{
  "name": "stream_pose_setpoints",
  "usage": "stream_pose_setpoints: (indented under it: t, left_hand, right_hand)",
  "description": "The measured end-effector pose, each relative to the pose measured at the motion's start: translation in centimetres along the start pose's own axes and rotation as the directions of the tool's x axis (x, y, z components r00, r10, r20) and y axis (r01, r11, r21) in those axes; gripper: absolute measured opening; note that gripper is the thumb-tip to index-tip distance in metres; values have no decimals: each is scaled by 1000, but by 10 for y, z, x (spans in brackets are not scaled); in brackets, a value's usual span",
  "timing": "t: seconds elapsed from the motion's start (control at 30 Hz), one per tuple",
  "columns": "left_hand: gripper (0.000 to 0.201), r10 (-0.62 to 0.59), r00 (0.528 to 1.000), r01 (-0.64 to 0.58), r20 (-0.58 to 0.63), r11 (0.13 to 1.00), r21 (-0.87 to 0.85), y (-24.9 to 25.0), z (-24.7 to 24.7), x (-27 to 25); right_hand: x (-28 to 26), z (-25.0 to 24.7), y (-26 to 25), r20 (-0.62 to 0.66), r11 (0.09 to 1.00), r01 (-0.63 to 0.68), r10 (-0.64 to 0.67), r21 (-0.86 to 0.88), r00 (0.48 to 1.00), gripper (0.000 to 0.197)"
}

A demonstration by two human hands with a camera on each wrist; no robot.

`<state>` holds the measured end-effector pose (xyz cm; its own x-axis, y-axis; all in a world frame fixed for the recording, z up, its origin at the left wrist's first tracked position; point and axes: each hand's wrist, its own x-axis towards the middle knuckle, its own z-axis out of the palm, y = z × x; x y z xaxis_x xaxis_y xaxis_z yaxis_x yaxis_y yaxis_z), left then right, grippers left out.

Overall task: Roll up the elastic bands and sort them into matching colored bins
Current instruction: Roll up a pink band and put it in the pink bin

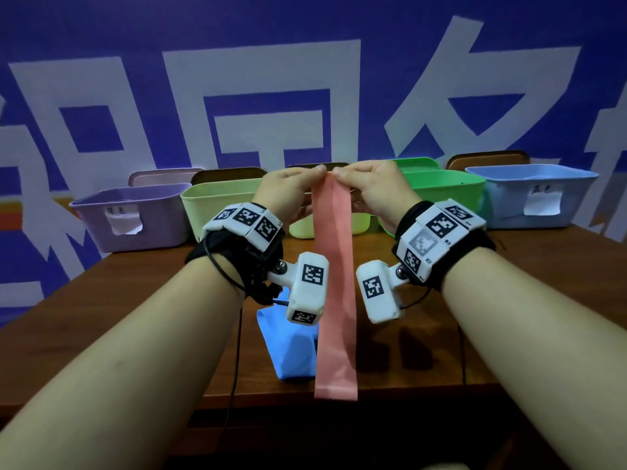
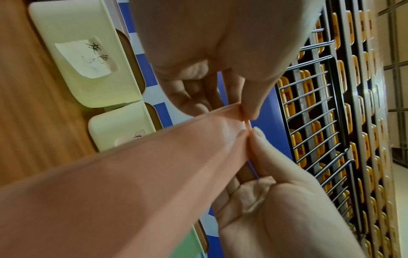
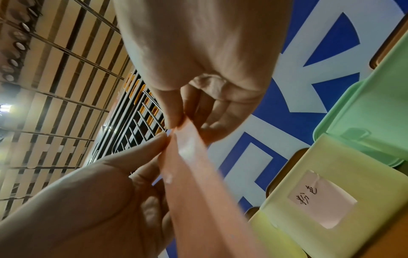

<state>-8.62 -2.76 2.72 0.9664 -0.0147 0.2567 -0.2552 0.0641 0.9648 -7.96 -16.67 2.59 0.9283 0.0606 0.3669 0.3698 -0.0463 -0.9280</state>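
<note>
A person's left hand (image 1: pixel 288 189) and right hand (image 1: pixel 368 188) pinch the two top corners of a pink elastic band (image 1: pixel 334 283), thumbs and forefingers closed on its upper edge, holding it raised in front of a row of bins at the back of the bench (image 1: pixel 509 300). The band hangs straight down between the wrists, its free lower end level with the near edge of the bench; whether it touches the wood cannot be told. A blue band (image 1: pixel 288 347) lies crumpled on the bench, just left of the pink one and partly behind it. The roll appears not yet begun. To start it well, the top edge likely needs to stay flat and level, turned over tightly and evenly by both hands so the coil does not skew. Behind stand a purple bin (image 1: pixel 135 215), yellow-green bin (image 1: pixel 217 205), green bin (image 1: pixel 451 195) and blue bin (image 1: pixel 529 195).
</note>
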Motion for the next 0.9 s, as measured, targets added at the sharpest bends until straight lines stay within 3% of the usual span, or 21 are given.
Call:
stream_pose_setpoints:
  t: [0.3,0.47,0.67,0.9]
  left_hand:
    - [18,-25,1000,23,15,994,104,-45,-3,53]
    - [8,-44,999,42,14,995,85,-67,-6,77]
    - [16,-48,999,48,-4,997,53,-87,-12,106]
    - [21,-127,990,117,61,984,137,-97,-18,121]
  right_hand:
    - [50,-2,52,3,998,-36,37,-58,999,15]
    - [74,0,74,-9,993,-48,47,-106,999,14]
    - [100,3,95,-12,982,-60,59,-178,998,27]
    - [117,3,116,0,961,-57,59,-271,998,28]
